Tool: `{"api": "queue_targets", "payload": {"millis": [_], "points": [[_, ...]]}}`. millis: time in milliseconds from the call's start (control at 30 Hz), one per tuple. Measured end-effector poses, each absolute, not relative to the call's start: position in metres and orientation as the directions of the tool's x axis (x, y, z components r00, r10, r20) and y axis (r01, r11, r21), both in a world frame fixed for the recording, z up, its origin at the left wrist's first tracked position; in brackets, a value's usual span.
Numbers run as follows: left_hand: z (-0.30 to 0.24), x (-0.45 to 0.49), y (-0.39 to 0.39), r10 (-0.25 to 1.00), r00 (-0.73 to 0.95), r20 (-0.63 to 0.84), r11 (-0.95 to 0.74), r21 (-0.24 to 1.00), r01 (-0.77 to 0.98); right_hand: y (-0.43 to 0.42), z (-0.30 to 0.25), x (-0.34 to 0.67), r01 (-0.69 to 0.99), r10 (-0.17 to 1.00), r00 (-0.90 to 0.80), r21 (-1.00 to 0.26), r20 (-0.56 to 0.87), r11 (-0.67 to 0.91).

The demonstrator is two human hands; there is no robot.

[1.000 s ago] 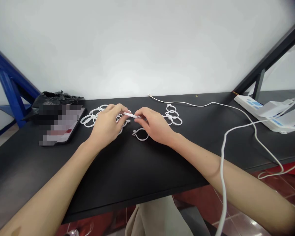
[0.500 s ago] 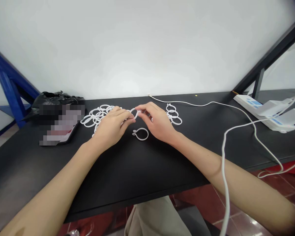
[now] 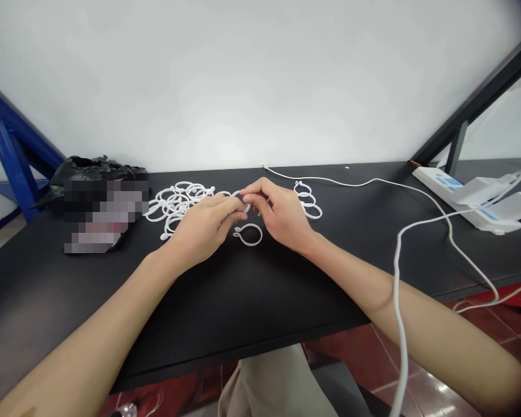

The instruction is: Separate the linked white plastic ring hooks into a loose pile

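Fingertips of the left hand (image 3: 204, 229) and right hand (image 3: 282, 217) close together on one thin white plastic ring (image 3: 237, 194) at frame centre, over the black table (image 3: 243, 301). Just below lies a loose ring (image 3: 247, 234); a pile of rings (image 3: 178, 202) sits left.

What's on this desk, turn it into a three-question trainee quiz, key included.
1. True or false: the left hand and right hand pinch one white ring between them.
2. The lone ring is: A) hanging from a finger, B) flat on the table between the two hands, C) off the table edge.
3. On which side of the hands is the bigger heap of rings?
Key: 1 true; 2 B; 3 left.
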State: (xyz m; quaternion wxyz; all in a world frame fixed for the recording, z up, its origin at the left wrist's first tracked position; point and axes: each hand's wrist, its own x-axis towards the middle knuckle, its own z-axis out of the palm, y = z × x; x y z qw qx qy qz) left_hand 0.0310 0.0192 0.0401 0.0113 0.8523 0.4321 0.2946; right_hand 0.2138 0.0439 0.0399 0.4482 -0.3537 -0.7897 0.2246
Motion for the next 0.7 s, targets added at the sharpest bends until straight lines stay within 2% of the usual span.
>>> {"api": "queue_targets", "payload": {"millis": [367, 500, 600, 700], "points": [[0.039, 0.034, 0.019, 0.746, 0.448, 0.493, -0.626, 0.287, 0.725, 0.043, 0.044, 0.216, 0.409, 0.804, -0.338, -0.694, 0.488, 0.593], [0.041, 0.03, 0.021, 0.772, 0.402, 0.493, -0.567, 0.249, 0.785, 0.044, 0.038, 0.215, 0.491, 0.852, -0.336, -0.697, 0.402, 0.522], [0.041, 0.021, 0.027, 0.802, 0.314, 0.509, -0.46, 0.19, 0.867, 0.044, 0.033, 0.215, 0.59, 0.846, -0.41, -0.608, 0.342, 0.532], [0.038, 0.008, 0.035, 0.819, 0.211, 0.534, -0.328, 0.133, 0.935, 0.041, 0.033, 0.216, 0.629, 0.779, -0.545, -0.463, 0.309, 0.624]]}}
